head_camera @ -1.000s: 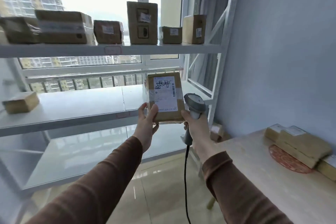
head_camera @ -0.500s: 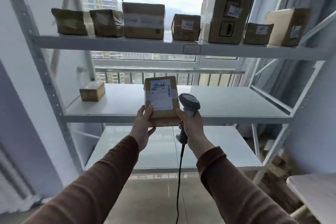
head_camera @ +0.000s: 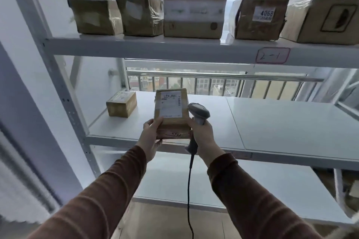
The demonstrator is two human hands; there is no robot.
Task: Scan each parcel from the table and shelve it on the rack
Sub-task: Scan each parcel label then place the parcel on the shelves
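Three shelf levels on rack (head_camera: 58,75); top shelf (head_camera: 147,45) loaded edge to edge with boxes (head_camera: 195,8). Middle shelf (head_camera: 281,122) mostly bare; single small box (head_camera: 121,104) near left rear corner. Parcel (head_camera: 172,112) held above front edge of middle shelf, left of centre, not yet set down. Long axis running front to rear, far end tipped upward; label face up toward camera, handwritten number on near end.

Left hand (head_camera: 150,136): thumb on top, fingers curled under near left corner, pinching parcel. Right hand (head_camera: 204,136): wrapped around handle of scanner (head_camera: 198,114), thumb side pressed against parcel's right edge; fingertips on far side hidden. Scanner head pointing away toward rear of shelf, cable (head_camera: 189,190) hanging straight down.

Risks, judged: right hand doing double duty, so weak support on right edge; parcel could twist and drop off front edge on release. Cable could snag shelf lip during reach. Placement too close to front edge would leave overhang.
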